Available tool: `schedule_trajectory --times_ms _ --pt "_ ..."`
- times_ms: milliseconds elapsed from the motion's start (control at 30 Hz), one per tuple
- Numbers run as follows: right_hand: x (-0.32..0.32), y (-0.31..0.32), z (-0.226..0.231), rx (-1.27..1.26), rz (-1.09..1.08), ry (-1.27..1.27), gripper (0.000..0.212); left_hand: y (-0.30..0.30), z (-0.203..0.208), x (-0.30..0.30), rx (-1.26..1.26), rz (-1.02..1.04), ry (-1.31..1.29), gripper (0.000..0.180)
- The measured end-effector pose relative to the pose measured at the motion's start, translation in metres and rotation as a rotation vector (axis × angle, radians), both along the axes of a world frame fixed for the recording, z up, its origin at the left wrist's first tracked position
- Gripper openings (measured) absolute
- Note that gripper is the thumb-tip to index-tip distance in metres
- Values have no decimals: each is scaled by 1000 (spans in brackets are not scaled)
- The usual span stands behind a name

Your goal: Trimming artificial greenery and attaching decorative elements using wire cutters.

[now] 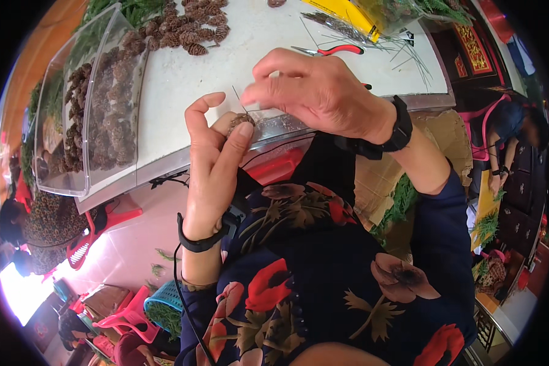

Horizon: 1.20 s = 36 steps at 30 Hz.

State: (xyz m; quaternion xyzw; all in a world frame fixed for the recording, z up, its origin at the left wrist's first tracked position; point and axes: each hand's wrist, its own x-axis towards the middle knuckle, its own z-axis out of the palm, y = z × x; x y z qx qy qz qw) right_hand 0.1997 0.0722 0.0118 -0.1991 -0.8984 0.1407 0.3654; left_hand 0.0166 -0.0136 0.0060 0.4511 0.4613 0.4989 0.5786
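Note:
My left hand (216,137) is closed on a small brown pine cone (243,120), held just above the table's near edge. A thin dark wire (237,94) rises from the cone. My right hand (320,91) comes in from the right, slightly blurred, its thumb and forefinger pinched at the wire; the exact contact is hard to make out. Red-and-black handled pliers (338,49) lie on the table beyond my right hand.
A clear plastic box (88,180) of pine cones stands at the left of the white table (183,85). Loose pine cones (192,30) lie at the back. Cut wires (409,58) and a yellow package (348,15) are at the back right. Other people sit at both sides.

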Motion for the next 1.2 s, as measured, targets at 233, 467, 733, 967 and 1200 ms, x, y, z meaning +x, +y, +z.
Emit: schedule_trajectory --times_ms 233,467,733,967,1200 --pt "-2 15 14 137 201 -59 24 -4 -1 -12 -102 -159 -206 39" --pt "-5 19 18 148 254 -148 15 -2 -3 -15 -126 -190 -233 37" --pt "-12 7 7 38 109 -72 9 1 -3 -16 -128 -120 -181 37" --pt "-30 2 -3 -642 -124 -192 15 1 -16 -8 463 153 862 32" --pt "-21 3 -10 -616 -149 -67 30 7 -24 -21 462 232 983 20"
